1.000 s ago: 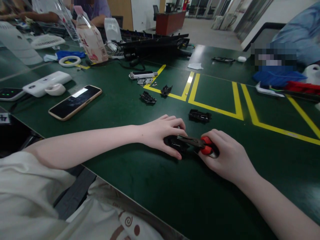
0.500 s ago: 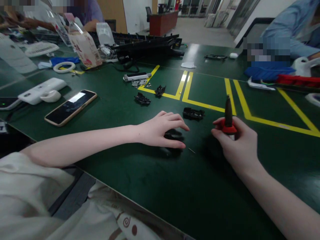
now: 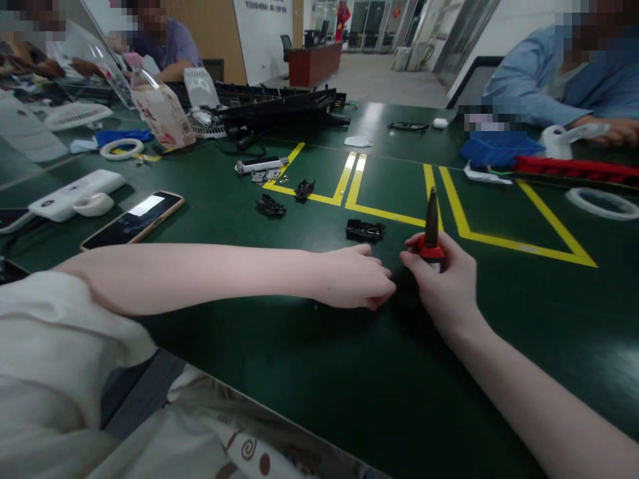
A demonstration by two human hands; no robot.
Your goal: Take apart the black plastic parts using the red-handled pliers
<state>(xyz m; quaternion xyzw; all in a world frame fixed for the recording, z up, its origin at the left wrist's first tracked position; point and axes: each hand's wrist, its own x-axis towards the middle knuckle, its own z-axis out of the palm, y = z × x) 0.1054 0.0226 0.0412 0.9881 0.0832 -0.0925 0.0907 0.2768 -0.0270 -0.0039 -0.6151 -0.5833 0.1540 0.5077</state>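
Head view: going left to right across the green tabletop (image 3: 309, 372), a phone (image 3: 134, 216) lies beyond the left forearm, and farther along sit 2 small black parts (image 3: 271, 205) (image 3: 304, 190), the second over a line of yellow tape (image 3: 324, 197). Next comes the left hand (image 3: 354, 276), knuckles up, its fingers curled down at the tabletop; their undersides are hidden, so I cannot tell whether they hold anything. Just beyond its knuckles lies the larger black part (image 3: 365, 230), its long axis running roughly crosswise, left to right, with the back of the left hand on the near side of it. The left hand is the nearer of the 2; from the right hand (image 3: 446, 279), that part lies to the left and farther out. The right hand is closed around red-handled pliers (image 3: 432, 216), whose dark nose points up and away, well clear of the left fingers. The 2 hands are apart, with a narrow gap between the left knuckles and the right thumb.
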